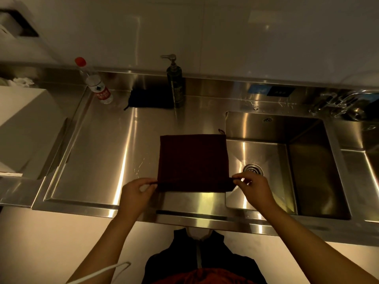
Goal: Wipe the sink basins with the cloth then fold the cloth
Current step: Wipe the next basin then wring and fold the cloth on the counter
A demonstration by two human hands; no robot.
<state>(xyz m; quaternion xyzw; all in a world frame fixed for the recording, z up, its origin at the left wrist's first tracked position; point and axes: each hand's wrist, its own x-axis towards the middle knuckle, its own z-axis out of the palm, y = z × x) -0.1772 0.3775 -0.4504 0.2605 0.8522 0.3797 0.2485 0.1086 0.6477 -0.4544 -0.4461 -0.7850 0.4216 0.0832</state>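
My left hand (137, 191) pinches the near left corner of the cloth (192, 161), and my right hand (253, 188) pinches the near right corner, thumb against fingertips on both sides. The cloth lies flat and square on the steel counter (102, 160), spreading away from my hands, with its right edge just at the rim of the sink basin (287, 171) beyond my right hand. I judge the fold is just starting, and the risk is on that right side: if I lift the near edge unevenly or pull toward the right, the corner may slip over the rim and sag into the basin, and the edges will not meet. A loose pinch may also drop one corner mid-fold. Farther off, past the cloth's far edge, stand a pump bottle (175, 85) and a water bottle (95, 84), well apart from my hands
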